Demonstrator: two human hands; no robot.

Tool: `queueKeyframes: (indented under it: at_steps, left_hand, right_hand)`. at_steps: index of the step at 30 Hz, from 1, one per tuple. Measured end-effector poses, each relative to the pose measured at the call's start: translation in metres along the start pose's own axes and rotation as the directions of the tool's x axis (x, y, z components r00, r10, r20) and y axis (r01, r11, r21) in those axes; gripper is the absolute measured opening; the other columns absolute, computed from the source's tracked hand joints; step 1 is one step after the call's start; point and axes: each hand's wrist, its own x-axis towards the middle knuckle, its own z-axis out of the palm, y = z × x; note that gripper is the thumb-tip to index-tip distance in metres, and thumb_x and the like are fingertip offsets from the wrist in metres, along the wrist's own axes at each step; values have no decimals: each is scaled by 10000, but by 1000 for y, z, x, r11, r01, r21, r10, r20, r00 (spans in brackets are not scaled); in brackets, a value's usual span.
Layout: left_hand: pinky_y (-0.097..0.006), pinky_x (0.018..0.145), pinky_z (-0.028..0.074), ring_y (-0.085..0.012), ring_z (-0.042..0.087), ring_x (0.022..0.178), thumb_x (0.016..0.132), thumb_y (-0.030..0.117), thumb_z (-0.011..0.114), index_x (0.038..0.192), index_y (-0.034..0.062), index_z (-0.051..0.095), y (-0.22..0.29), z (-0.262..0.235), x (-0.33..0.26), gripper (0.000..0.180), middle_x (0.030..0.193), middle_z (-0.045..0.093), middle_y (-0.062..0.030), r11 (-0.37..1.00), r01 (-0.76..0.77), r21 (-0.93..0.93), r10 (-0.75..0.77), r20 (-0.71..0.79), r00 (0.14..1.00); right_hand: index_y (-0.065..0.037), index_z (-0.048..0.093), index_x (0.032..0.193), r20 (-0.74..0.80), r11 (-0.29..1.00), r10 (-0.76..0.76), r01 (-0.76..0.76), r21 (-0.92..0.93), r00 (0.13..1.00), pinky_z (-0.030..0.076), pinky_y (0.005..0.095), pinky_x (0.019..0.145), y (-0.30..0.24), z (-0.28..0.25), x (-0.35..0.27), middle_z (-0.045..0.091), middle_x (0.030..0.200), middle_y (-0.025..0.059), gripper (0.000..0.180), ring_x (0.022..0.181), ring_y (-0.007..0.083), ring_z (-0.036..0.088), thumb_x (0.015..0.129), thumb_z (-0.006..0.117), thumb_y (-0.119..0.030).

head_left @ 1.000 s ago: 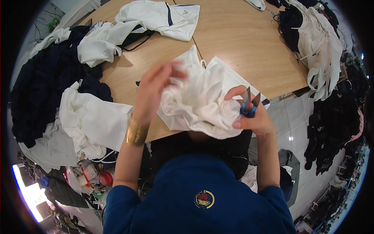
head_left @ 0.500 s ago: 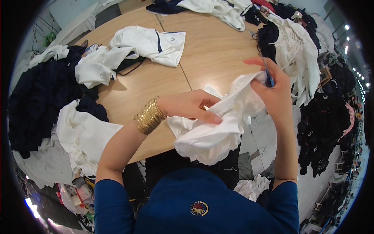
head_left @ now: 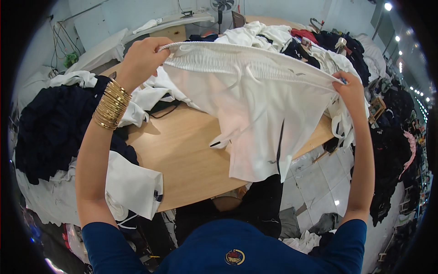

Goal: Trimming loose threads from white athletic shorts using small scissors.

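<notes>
A pair of white shorts [head_left: 260, 105] hangs stretched out in front of me by its gathered elastic waistband, drawstring ends dangling. My left hand [head_left: 145, 59], below stacked gold bangles [head_left: 111, 105], is closed on the left end of the waistband. At the right end my right hand [head_left: 351, 91] pinches the waistband, and a small bit of blue shows by its fingers; what else that hand holds is mostly hidden. Dark strips run down the legs of the shorts, and the lower hem hangs over the near edge of the wooden table [head_left: 182, 146].
A dark navy clothes pile [head_left: 54, 118] lies at the left. Folded white cloth [head_left: 132, 182] overhangs the table's near left edge. More white garments [head_left: 255, 34] are heaped at the back, and black clothes [head_left: 388, 169] hang or lie at the right.
The bunched white garment has been lifted and spread out. My hands have moved apart and up, one to each end of the waistband. The snips seen in my right hand are now mostly hidden.
</notes>
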Motion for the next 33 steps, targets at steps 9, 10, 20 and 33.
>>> queueKeyframes:
  at_steps: [9, 10, 20, 33]
  left_hand:
    - [-163, 391, 379, -64, 554, 436, 839, 208, 476, 892, 26, 627, -1, -53, 4, 243, 636, 603, -10, 912, 66, -406, -45, 61, 997]
    - [-168, 397, 380, -69, 559, 445, 829, 215, 480, 805, 35, 621, 0, -58, 4, 230, 623, 597, -15, 909, 82, -409, -56, 75, 996]
    - [-181, 382, 333, -61, 445, 386, 816, 276, 499, 671, 65, 533, -3, -85, 1, 259, 515, 478, 10, 894, 36, -447, 23, 126, 992]
    - [-410, 983, 396, -228, 583, 1055, 909, 271, 531, 1245, 55, 501, 15, -86, 18, 400, 1177, 584, -154, 839, -300, -453, 159, -324, 933]
  right_hand:
    - [-47, 618, 861, 455, 884, 211, -367, 289, 865, 185, 213, 381, -47, -49, 61, 398, 542, -69, 159, 420, 23, 287, 719, 629, -117]
    - [-39, 614, 846, 482, 884, 201, -370, 285, 853, 191, 213, 379, -50, -55, 64, 402, 544, -68, 150, 417, 26, 292, 718, 626, -116]
    - [-90, 499, 693, 487, 831, 256, -448, 329, 835, 191, 205, 356, -59, -68, 77, 400, 525, -58, 136, 387, 20, 298, 705, 635, -104]
    - [-115, 611, 1155, -398, 990, -41, 92, 111, 916, 459, 298, 815, -51, -40, 147, 655, 1030, 111, 396, 939, 202, 619, 820, 599, -325]
